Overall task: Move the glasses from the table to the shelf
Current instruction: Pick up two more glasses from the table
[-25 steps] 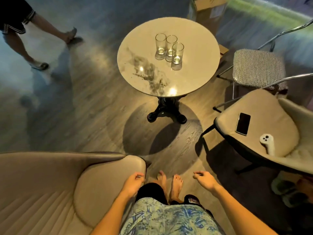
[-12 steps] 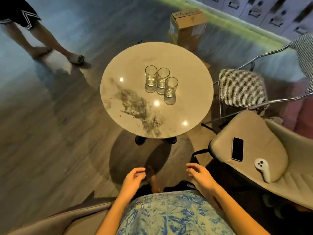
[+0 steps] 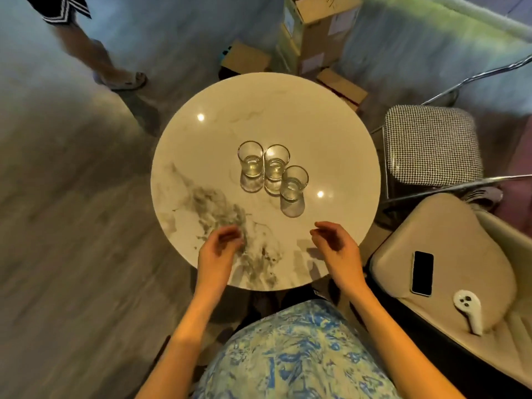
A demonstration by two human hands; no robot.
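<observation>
Three clear glasses stand close together in a row near the middle of the round marble table [image 3: 331, 133]: the left glass [image 3: 250, 164], the middle glass [image 3: 276, 168] and the right glass [image 3: 293, 187]. My left hand [image 3: 218, 254] hovers over the table's near edge with its fingers loosely curled and holds nothing. My right hand [image 3: 335, 249] is over the near right part of the table, fingers apart and empty, a short way in front of the right glass. No shelf is in view.
A beige armchair [image 3: 449, 240] at the right carries a black phone [image 3: 422, 273] and a white controller [image 3: 469, 311]. A houndstooth chair [image 3: 431, 145] stands beyond it. Cardboard boxes [image 3: 313, 33] sit behind the table. Another person's leg [image 3: 95, 56] is at the far left.
I have come up to the table, which now fills the middle of the view. Both hands have risen from beside my body to above its near edge. The other person has stepped nearer.
</observation>
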